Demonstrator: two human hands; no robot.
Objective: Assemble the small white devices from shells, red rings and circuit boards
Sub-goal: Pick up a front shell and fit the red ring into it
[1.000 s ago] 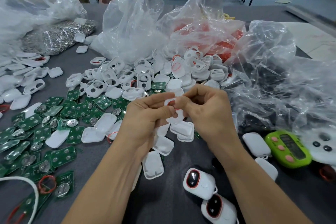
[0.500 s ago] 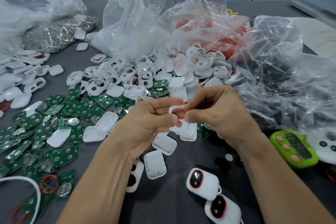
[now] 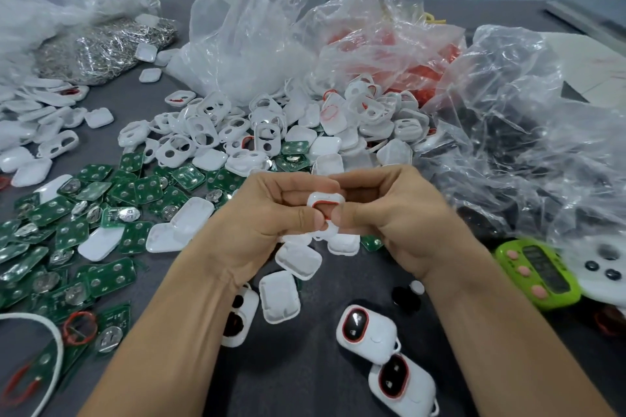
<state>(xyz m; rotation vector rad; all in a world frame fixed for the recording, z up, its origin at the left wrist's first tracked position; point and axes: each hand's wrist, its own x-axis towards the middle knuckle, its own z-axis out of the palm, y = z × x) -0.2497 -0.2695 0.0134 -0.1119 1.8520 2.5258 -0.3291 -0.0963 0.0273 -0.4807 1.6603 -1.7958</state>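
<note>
Both hands meet above the middle of the table around one small white shell (image 3: 324, 202) with a red ring sitting in it. My left hand (image 3: 271, 217) pinches the shell from the left, thumb against the ring. My right hand (image 3: 393, 213) holds it from the right, thumb on its lower edge. A heap of white shells (image 3: 271, 132) lies behind the hands. Green circuit boards (image 3: 84, 213) are spread to the left. Two finished white devices (image 3: 369, 332) with red-rimmed dark windows lie near the front.
Clear plastic bags stand behind: one with white parts (image 3: 250, 30), one with red rings (image 3: 389, 44), one with dark parts (image 3: 515, 132). A pile of silver metal pieces (image 3: 105, 47) lies far left. A green timer (image 3: 538, 274) sits at the right, and a loose red ring (image 3: 79, 327) lies front left.
The hands have stayed together on the shell, shifting it slightly; the red ring now lies more fully along the shell's rim. The camera has tilted down a little.
</note>
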